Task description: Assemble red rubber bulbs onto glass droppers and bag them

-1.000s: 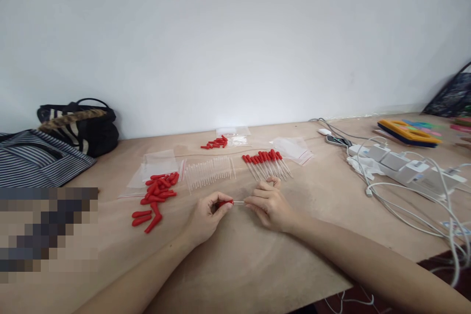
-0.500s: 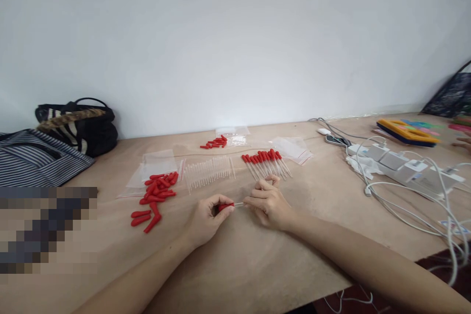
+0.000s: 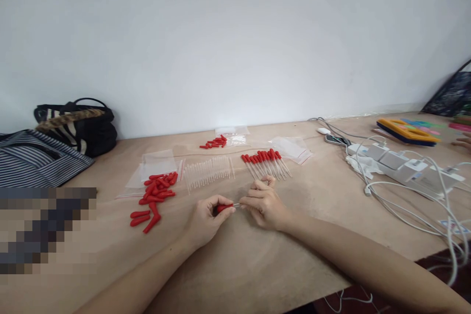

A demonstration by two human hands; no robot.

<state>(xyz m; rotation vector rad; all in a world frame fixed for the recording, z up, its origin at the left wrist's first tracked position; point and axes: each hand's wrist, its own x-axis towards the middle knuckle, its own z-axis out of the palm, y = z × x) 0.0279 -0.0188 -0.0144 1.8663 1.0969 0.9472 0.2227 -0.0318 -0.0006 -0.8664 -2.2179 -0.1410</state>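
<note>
Evidently the row of clear tubes [image 3: 208, 172] is the middle of this layout. On its near side, the left hand [image 3: 206, 218] is curled around a red bulb [image 3: 224, 207], mouth turned toward the right hand [image 3: 265, 205], which pinches a thin glassy stem [image 3: 237, 205]. Bulb and stem lie end to end, probably so each hand can bear straight against the other. How deep the stem sits I can't tell; fingers cover it. Loose red bulbs [image 3: 158, 189] lie left of the row, likely for easy reach by the left hand; bulb-topped tubes [image 3: 267, 162] fan out right of it, presumably to stay apart from the bare ones.
</note>
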